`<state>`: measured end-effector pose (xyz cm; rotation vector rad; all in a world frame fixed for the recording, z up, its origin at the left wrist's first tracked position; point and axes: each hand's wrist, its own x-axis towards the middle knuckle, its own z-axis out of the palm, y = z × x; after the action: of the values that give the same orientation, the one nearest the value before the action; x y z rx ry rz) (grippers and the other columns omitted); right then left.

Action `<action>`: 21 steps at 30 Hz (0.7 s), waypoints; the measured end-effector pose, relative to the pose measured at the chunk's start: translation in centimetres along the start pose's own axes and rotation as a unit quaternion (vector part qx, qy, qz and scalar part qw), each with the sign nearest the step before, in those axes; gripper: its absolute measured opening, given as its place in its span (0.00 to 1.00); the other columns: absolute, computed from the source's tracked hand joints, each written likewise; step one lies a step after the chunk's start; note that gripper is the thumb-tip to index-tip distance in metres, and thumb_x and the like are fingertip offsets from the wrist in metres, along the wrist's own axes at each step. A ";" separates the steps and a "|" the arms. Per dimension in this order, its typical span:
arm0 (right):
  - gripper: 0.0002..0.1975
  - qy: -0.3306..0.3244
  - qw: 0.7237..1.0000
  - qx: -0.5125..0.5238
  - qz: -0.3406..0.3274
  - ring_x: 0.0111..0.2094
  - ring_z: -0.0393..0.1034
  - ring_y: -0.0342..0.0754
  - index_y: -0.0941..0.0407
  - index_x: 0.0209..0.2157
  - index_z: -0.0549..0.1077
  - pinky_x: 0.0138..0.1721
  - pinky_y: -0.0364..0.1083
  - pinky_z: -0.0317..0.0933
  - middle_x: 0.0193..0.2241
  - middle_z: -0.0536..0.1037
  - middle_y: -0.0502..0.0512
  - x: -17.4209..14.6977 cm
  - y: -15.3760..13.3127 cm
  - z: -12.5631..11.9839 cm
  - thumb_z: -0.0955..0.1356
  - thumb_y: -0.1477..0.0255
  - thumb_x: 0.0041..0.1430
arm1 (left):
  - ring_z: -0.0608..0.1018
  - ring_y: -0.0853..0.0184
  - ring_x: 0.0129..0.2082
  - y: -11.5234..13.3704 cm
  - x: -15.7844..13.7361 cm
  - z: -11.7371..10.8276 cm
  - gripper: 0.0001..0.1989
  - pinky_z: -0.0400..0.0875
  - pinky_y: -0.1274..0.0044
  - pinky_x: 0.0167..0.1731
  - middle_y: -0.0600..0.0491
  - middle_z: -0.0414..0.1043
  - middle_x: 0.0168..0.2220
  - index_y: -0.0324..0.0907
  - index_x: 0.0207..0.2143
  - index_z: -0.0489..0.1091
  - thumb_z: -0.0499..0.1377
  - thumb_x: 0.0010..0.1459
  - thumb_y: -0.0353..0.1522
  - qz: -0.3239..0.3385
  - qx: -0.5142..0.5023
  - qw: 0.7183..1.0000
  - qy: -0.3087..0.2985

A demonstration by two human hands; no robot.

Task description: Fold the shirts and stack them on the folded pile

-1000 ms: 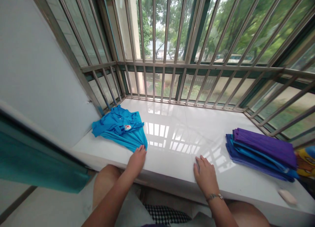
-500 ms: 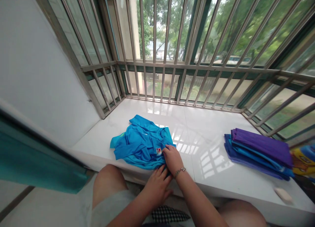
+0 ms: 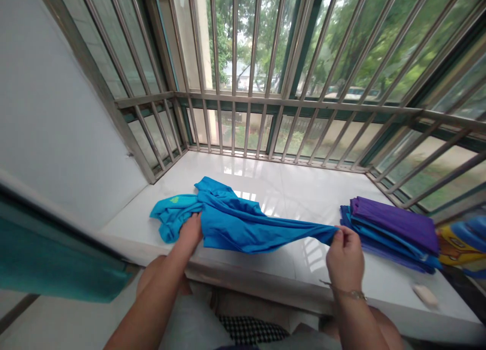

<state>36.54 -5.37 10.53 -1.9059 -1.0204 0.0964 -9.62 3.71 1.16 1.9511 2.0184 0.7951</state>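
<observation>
A: Where was the blue shirt [image 3: 243,231]?

B: On the white windowsill [image 3: 311,188], in front of the metal bars [image 3: 248,99]. Its body lay in loose folds left of centre; toward the right it was drawn out into a narrow, taut strip.

A: And the right hand [image 3: 345,256]?

B: Its grip was clamped on the far end of that strip, thumb and fingers pinched together on the cloth. A bracelet [image 3: 356,293] circled the wrist.

A: The left hand [image 3: 192,231]?

B: It reached in among the folds, beside the lighter turquoise part that bore a green mark [image 3: 174,199]. The cloth hid its fingertips, so from where I stood I could not tell whether that grip was apart or closed.

A: What lay to the right?

B: A stack of folded purple and blue cloth [image 3: 397,228], just beyond the right hand. Nearer the windowsill's front edge was a small pale block [image 3: 425,295]; a blue-and-yellow printed object [image 3: 461,241] stood beside the stack.
</observation>
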 end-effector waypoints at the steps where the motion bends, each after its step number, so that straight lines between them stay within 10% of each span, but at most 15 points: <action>1: 0.24 0.014 1.000 -0.016 0.009 0.38 0.74 0.59 0.56 0.49 0.74 0.37 0.51 0.60 0.41 0.81 0.64 0.9 1.4 -1.0 0.59 0.53 0.68 | 0.82 0.42 0.52 -1.4 1.2 -1.3 0.19 0.72 0.49 0.57 0.31 0.80 0.51 0.34 0.49 0.78 0.54 0.71 0.38 -0.047 0.035 0.998 -0.009; 6: 0.20 -0.045 0.994 -0.103 0.010 0.39 0.75 0.62 0.54 0.44 0.75 0.39 0.55 0.65 0.40 0.81 0.66 3.7 9.7 -4.9 0.60 0.56 0.63 | 0.78 0.28 0.57 -7.3 5.1 -8.5 0.28 0.73 0.43 0.51 0.16 0.71 0.60 0.26 0.56 0.74 0.46 0.74 0.41 -0.237 0.175 0.955 -0.030; 10: 0.21 -0.090 0.978 -0.162 -0.100 0.46 0.75 0.66 0.55 0.40 0.75 0.51 0.61 0.68 0.40 0.81 0.70 3.2 14.1 -5.1 0.59 0.56 0.66 | 0.77 0.30 0.59 -8.4 5.5 -10.2 0.28 0.75 0.47 0.50 0.22 0.72 0.61 0.27 0.57 0.74 0.48 0.73 0.41 -0.279 0.250 0.926 -0.034; 13: 0.23 -0.088 0.962 -0.174 -0.190 0.50 0.75 0.65 0.57 0.46 0.76 0.56 0.62 0.67 0.45 0.81 0.71 1.6 13.4 -2.6 0.59 0.55 0.72 | 0.78 0.41 0.59 -5.1 3.5 -6.7 0.22 0.74 0.54 0.57 0.31 0.77 0.57 0.32 0.54 0.76 0.49 0.73 0.36 -0.183 0.254 0.949 -0.034; 16: 0.23 -0.149 0.931 -0.159 -0.294 0.56 0.74 0.63 0.58 0.55 0.75 0.60 0.60 0.66 0.53 0.80 0.69 -1.0 10.2 1.2 0.64 0.55 0.73 | 0.79 0.48 0.59 0.8 -0.1 -0.6 0.19 0.72 0.59 0.62 0.35 0.78 0.56 0.36 0.55 0.77 0.51 0.71 0.34 0.052 0.169 0.984 -0.014; 21: 0.09 -0.265 0.859 -0.237 -0.368 0.50 0.76 0.59 0.52 0.49 0.79 0.49 0.53 0.68 0.50 0.82 0.62 -7.1 5.7 6.1 0.69 0.67 0.72 | 0.75 0.47 0.64 9.4 -6.1 7.0 0.27 0.71 0.55 0.65 0.39 0.73 0.66 0.44 0.60 0.75 0.70 0.62 0.42 0.269 0.004 0.961 -0.071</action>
<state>32.64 -7.21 0.43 -1.7962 -2.2678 -0.0905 2.55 -0.97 -0.99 2.5192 1.4197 0.7178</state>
